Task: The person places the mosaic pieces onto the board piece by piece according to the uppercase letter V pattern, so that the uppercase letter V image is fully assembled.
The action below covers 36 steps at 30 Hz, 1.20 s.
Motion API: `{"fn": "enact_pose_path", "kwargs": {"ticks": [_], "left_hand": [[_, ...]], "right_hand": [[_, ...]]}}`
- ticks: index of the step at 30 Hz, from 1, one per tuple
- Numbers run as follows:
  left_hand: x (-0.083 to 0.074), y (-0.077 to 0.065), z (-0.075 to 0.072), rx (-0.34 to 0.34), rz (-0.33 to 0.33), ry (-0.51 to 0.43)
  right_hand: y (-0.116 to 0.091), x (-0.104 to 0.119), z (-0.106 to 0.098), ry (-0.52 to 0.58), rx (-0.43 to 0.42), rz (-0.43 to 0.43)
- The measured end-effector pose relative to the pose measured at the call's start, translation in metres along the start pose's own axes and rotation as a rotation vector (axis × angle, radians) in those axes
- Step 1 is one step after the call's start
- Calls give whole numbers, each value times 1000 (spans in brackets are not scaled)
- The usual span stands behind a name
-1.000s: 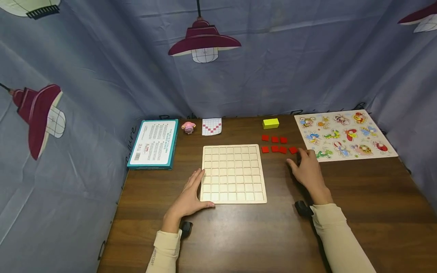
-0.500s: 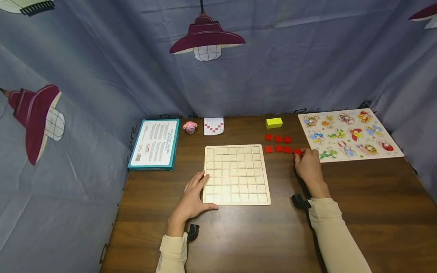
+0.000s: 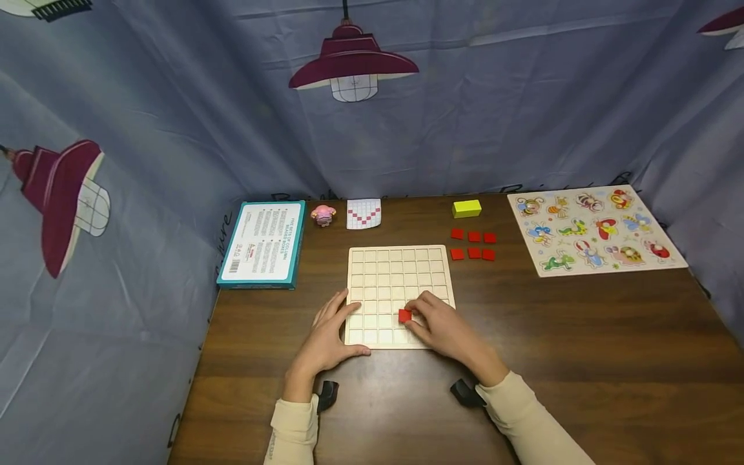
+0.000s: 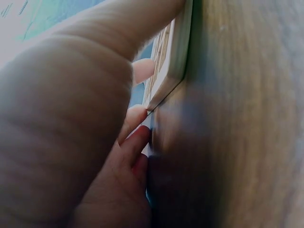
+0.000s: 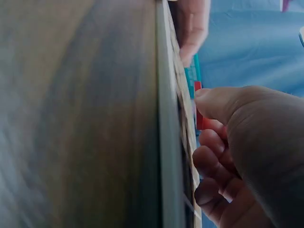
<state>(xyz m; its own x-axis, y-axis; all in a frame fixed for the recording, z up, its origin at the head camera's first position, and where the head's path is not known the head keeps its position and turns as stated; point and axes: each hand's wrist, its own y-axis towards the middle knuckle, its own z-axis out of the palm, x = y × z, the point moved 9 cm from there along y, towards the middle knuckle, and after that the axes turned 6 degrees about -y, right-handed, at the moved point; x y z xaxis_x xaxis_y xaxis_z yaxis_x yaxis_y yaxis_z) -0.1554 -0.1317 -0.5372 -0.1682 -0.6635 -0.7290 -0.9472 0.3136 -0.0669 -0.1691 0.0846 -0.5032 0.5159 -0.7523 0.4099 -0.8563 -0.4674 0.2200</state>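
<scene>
A pale wooden grid board (image 3: 385, 278) lies on the table in the head view, its square cells bare where I can see them. My left hand (image 3: 325, 339) spreads along the board's lower left corner, thumb at the near edge and fingers at the left side. Over the lower right part of the board, my right hand (image 3: 444, 326) pinches a red square tile (image 3: 404, 316) between thumb and fingers. The right wrist view shows that tile (image 5: 198, 105) on edge, held just off the board's surface. Several more red tiles (image 3: 473, 254) lie in two rows beyond the board's upper right corner.
Behind the board sit a small card with a red-square pattern (image 3: 363, 214), a pink figurine (image 3: 323, 216) and a yellow block (image 3: 466, 208). A teal box (image 3: 261, 245) stands at the left, and an insect picture board (image 3: 595, 229) lies at the right.
My right hand has picked up the red tile nearest the insect picture board and carried it left and nearer, over the grid board. My left hand stays at the board's corner.
</scene>
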Motion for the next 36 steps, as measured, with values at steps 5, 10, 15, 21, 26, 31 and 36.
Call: {"fn": "enact_pose_path", "kwargs": {"ticks": [5, 10, 15, 21, 26, 31, 36], "left_hand": [[2, 0, 1, -4, -11, -6], [4, -1, 2, -1, -32, 3], [4, -1, 3, -8, -22, 3], [4, -2, 2, -4, -45, 9], [0, 1, 4, -1, -32, 1], [-2, 2, 6, -3, -8, -17], [2, 1, 0, -20, -22, -2]], "right_hand": [[2, 11, 14, -37, 31, -13], [4, 13, 18, -64, 40, -15], [3, 13, 17, -58, 35, 6], [3, 10, 17, -30, 28, 38], [-2, -21, -5, 70, -81, 75], [-17, -106, -44, 74, -209, 275], [-19, -170, -60, 32, -186, 404]]}}
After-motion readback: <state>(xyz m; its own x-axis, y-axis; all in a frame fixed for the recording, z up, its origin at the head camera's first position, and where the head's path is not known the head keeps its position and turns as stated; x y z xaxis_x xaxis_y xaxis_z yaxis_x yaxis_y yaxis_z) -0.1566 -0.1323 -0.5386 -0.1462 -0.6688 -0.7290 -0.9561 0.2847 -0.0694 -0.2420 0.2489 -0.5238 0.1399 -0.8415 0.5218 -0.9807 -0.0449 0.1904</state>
